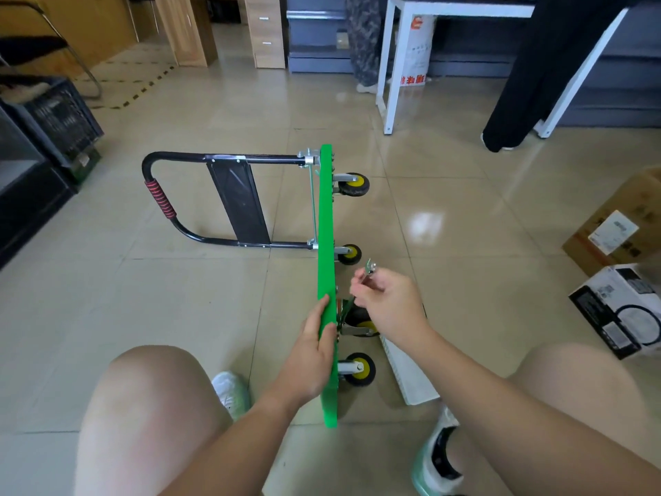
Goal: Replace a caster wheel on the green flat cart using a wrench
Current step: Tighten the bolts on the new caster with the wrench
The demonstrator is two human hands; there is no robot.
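The green flat cart (pixel 326 223) stands on its long edge on the tiled floor, deck upright, its black handle (pixel 168 205) folded out flat to the left. Caster wheels with yellow hubs stick out to the right: one far (pixel 354 183), one in the middle (pixel 349 253), one near (pixel 358 369). A further caster (pixel 359 322) sits partly hidden behind my right wrist. My left hand (pixel 314 349) grips the deck's top edge, thumb on the near face. My right hand (pixel 388 298) holds a small metal wrench (pixel 369 269) by its handle, head up, just right of the deck.
A white flat box (pixel 407 374) lies on the floor under my right forearm. Cardboard boxes (pixel 622 266) stand at the right. A white table frame (pixel 388 77) and a person's legs are at the back; black crates (pixel 53 119) at the left. My knees and shoes frame the cart.
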